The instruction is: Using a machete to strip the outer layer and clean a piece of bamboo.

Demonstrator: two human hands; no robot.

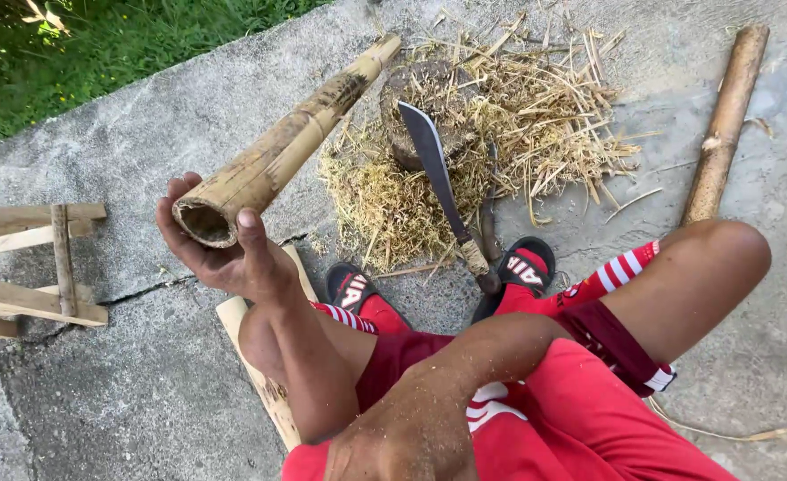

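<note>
My left hand is shut around the open, hollow end of a thick yellow-brown bamboo pole. Its fingers curl under the rim and the thumb presses on the near side. The pole slants up and away, its far end by a round wood stump. My right hand sits low and close to me, curled with its back up and dusted with sawdust, beside my left forearm; I see nothing in it. A machete leans blade-up against the stump, its handle down by my right sandal.
Straw-like shavings are heaped around the stump. A second bamboo pole lies at the right. A split bamboo slat runs under my left leg. A wooden frame stands at the left on cracked concrete. Grass borders the far left.
</note>
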